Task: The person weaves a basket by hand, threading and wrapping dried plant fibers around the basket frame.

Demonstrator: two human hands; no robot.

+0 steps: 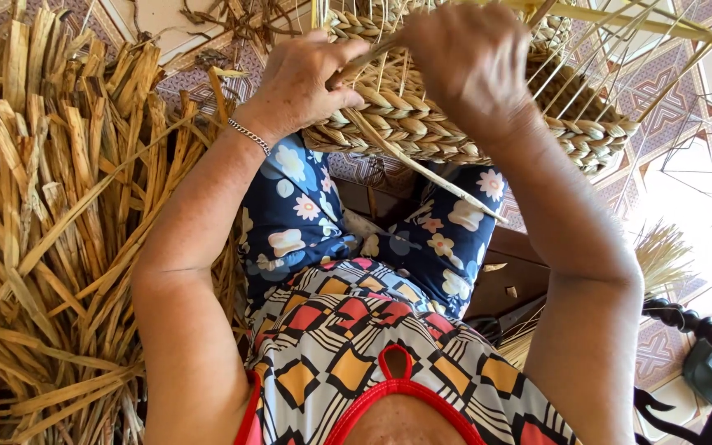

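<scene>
Left hand (pixel 302 82) closed, pinching a thin reed strand (pixel 422 169) against the rim of the woven basket (pixel 455 124). Right hand (pixel 467 62) clenched on the basket's top edge, just beside the left; what's inside the grip is hidden. Basket sits above the lap, over the blue flowered cloth (pixel 290 214). Loose stakes (pixel 620 49) fan out from the basket. Big pile of dry straw (pixel 51 239) lies left of the basket on the patterned floor (pixel 669 115).

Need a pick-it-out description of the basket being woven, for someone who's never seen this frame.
Start at the big heap of dried straw strips on the left, then look up past the flowered lap to the left hand and right hand. Both grip the woven basket. Unlike the loose straw, it is plaited in thick braided rows, with thin bare stakes fanning out.
</scene>
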